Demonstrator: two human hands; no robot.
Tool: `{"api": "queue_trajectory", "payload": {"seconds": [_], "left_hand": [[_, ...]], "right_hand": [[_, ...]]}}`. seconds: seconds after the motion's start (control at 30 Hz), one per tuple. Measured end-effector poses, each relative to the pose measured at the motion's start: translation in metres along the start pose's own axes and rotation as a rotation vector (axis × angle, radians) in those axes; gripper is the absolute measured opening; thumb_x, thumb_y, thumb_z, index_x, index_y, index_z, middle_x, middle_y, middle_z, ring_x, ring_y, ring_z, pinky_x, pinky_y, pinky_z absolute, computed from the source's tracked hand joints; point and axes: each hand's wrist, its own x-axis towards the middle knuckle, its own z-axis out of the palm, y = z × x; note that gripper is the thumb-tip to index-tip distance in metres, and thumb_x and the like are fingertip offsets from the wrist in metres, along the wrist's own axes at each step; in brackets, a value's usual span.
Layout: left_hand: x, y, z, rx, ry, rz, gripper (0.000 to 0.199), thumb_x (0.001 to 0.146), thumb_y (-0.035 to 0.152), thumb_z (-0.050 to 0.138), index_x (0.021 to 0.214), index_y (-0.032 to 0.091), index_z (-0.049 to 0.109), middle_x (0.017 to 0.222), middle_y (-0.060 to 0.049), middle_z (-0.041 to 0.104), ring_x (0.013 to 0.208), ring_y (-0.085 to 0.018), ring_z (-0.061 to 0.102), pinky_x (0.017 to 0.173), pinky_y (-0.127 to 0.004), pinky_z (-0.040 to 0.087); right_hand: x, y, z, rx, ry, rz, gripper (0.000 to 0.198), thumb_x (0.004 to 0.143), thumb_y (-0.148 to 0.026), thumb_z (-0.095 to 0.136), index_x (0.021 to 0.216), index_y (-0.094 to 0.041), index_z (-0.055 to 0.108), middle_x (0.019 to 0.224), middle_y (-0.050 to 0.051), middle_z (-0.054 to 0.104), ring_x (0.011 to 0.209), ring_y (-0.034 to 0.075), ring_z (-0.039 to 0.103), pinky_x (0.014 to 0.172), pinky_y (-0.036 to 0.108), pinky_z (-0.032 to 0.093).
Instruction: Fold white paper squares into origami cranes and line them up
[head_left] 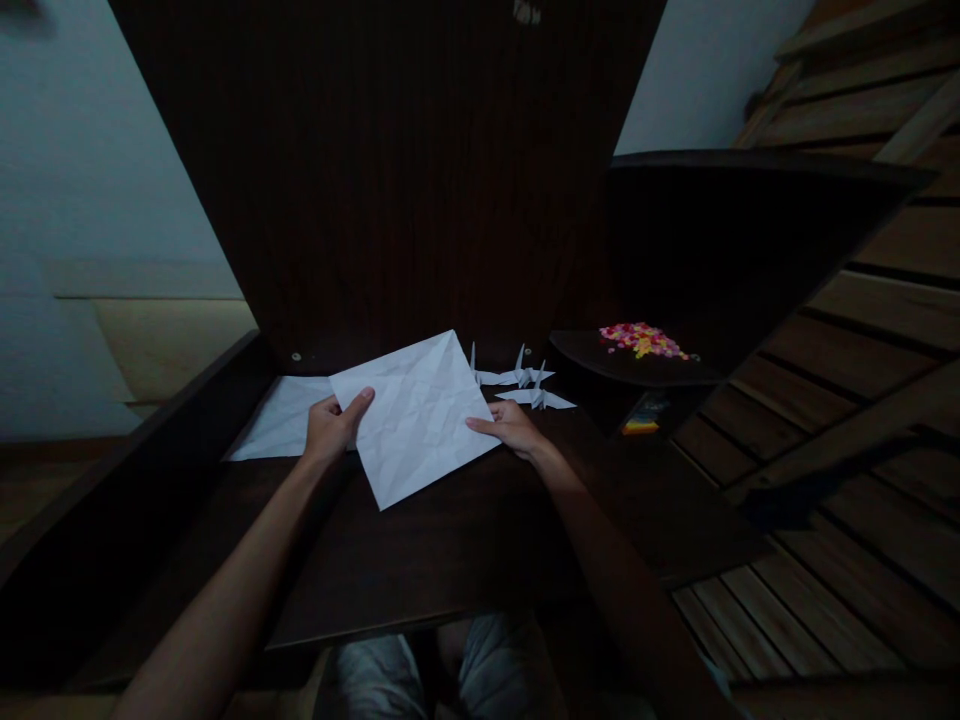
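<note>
L hand (330, 425) and R hand (514, 428) both on one white sheet (416, 420), out in front of the body, over the mid part of the dark wood bench (427, 560). L grip: closed on sheet's L side, thumb flat on top face, rest of fingers curled under/behind. R grip: pinched at sheet's R corner, thumb on top, fingers mostly hidden under. Sheet spread flat betwn hands, turned at an angle, one corner pointing twd the back panel (412, 180), another twd the wearer; faint creases all over. Can't tell if its lower side touches bench.

L of the sheet: more white paper (274, 420) flat on bench, partly covered by L hand & held sheet; no. of pcs unclear. R of the sheet, just beyond R hand: white folded paper birds (538, 398), approx 3, close-set, necks/tails up, wings out; rearmost partly behind sheet's edge.

Farther R: rounded corner shelf (637, 379) w/ loose heap of tiny pink, red & yellow bits (641, 340). Under it, smth w/ yellow-orange & bluish parts (639, 427), too dark to ID. Slatted wood (847, 320) along R side. Wearer's knees, light cloth (501, 665), below bench's front edge. Light dim.
</note>
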Motion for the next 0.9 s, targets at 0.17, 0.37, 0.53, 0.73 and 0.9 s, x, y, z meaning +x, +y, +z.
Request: {"api": "queue_trajectory", "payload": {"seconds": [0.17,0.37,0.53,0.73,0.9], "left_hand": [[-0.001,-0.002,0.005,-0.069,-0.002,-0.059,0.036,0.049,0.039,0.084,0.062,0.010,0.066,0.067,-0.006,0.068,0.054,-0.014,0.059,0.049,-0.022,0.045],[-0.001,-0.006,0.010,-0.185,-0.013,-0.124,0.035,0.047,0.035,0.084,0.061,0.011,0.064,0.069,-0.007,0.070,0.062,-0.018,0.064,0.055,-0.025,0.049],[-0.004,-0.008,0.014,-0.228,-0.008,-0.172,0.031,0.052,0.033,0.082,0.067,0.011,0.066,0.076,-0.009,0.072,0.073,-0.021,0.067,0.064,-0.028,0.053],[-0.021,-0.001,0.020,-0.153,-0.214,-0.278,0.032,0.059,0.026,0.081,0.085,0.011,0.069,0.089,-0.012,0.073,0.083,-0.026,0.068,0.070,-0.033,0.056],[-0.026,0.004,0.022,-0.196,-0.278,-0.295,0.031,0.059,0.015,0.078,0.088,0.010,0.068,0.088,-0.011,0.074,0.090,-0.027,0.068,0.075,-0.032,0.056]], "right_hand": [[0.001,-0.002,-0.007,0.057,0.101,-0.040,0.034,0.052,-0.035,0.082,0.074,-0.012,0.072,0.070,0.003,0.071,0.058,0.013,0.062,0.059,0.025,0.045],[0.005,-0.001,-0.006,0.154,0.228,-0.079,0.034,0.050,-0.034,0.083,0.073,-0.012,0.071,0.073,0.005,0.072,0.061,0.015,0.063,0.063,0.029,0.047],[0.007,0.001,-0.003,0.201,0.291,-0.124,0.032,0.052,-0.035,0.081,0.072,-0.012,0.071,0.069,0.004,0.070,0.059,0.015,0.060,0.059,0.027,0.044],[0.008,0.002,0.005,0.290,0.356,-0.161,0.028,0.053,-0.031,0.079,0.074,-0.013,0.071,0.070,0.003,0.070,0.062,0.015,0.059,0.058,0.025,0.044],[0.009,0.002,0.004,0.340,0.428,-0.158,0.021,0.055,-0.027,0.077,0.070,-0.014,0.069,0.067,0.003,0.069,0.061,0.014,0.059,0.057,0.024,0.046]]}}
